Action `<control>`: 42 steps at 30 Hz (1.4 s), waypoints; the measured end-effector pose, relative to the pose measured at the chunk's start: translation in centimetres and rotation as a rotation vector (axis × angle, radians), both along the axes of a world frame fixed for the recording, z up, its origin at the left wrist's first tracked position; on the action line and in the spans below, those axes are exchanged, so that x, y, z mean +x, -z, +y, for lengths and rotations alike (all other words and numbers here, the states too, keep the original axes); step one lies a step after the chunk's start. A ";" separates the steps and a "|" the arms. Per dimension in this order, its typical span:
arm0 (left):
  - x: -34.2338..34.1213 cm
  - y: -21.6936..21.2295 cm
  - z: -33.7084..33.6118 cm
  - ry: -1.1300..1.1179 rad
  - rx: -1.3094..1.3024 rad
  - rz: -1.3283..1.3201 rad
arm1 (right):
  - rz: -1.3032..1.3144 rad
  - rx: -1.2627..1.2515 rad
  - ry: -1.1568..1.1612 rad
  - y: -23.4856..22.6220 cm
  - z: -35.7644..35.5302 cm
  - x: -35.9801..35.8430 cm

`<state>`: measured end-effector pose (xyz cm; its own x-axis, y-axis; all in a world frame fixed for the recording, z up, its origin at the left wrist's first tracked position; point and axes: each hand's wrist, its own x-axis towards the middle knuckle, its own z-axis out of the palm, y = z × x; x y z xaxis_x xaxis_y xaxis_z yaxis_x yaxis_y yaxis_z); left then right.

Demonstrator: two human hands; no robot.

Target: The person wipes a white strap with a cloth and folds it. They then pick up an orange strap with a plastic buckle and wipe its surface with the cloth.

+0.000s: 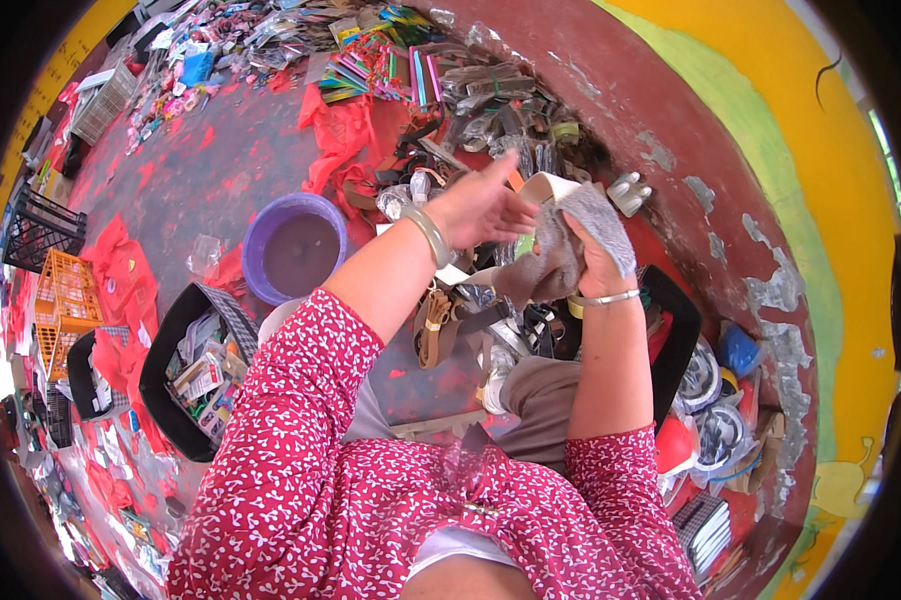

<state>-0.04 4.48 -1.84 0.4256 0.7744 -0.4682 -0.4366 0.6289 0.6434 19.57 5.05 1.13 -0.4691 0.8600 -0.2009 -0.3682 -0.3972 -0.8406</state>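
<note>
R hand (595, 255) is closed round a grey cloth (560, 262), held up mid-scene over a heap of belts (450, 325). L hand (480, 208) has its fingers spread, tips at a pale strap (548, 186) that sticks out by the cloth; can't tell if it's pinched. Risk: the strap could slide out and drop into the heap, since the L grip looks loose. Pkgs: flat colourful packets (390, 55) far centre; carded goods in a black basket (185, 370) near left; purple basin (295, 248) just beyond it.

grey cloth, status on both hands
Right hand gripping grey cloth. Left hand open, fingertips at pale strap. Purple basin off left, clear of both.
</note>
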 end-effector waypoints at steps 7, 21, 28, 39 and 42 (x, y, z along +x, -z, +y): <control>2.2 -2.9 -1.8 -0.269 0.349 -0.173 | -0.064 0.049 -0.072 -1.0 -1.8 -3.2; -1.0 -6.3 -2.3 -0.609 0.481 -0.003 | 0.152 -0.058 -0.333 -1.5 -3.0 -5.6; -3.4 -6.1 -0.7 -0.693 0.421 -0.025 | -0.015 0.008 -0.284 -2.4 -4.2 -3.6; -9.0 -0.4 2.3 -0.965 0.251 -0.041 | -0.187 0.857 -0.322 -0.7 -4.4 1.2; -10.7 1.5 2.9 -1.049 0.183 -0.041 | -0.599 1.262 -0.261 -2.0 -3.8 2.0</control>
<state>-10.78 7.43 -3.36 -0.4824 0.8202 -0.3077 -0.7275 -0.1794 0.6622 21.62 1.29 3.12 -0.7591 0.5121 0.4019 0.1307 0.7247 -0.6765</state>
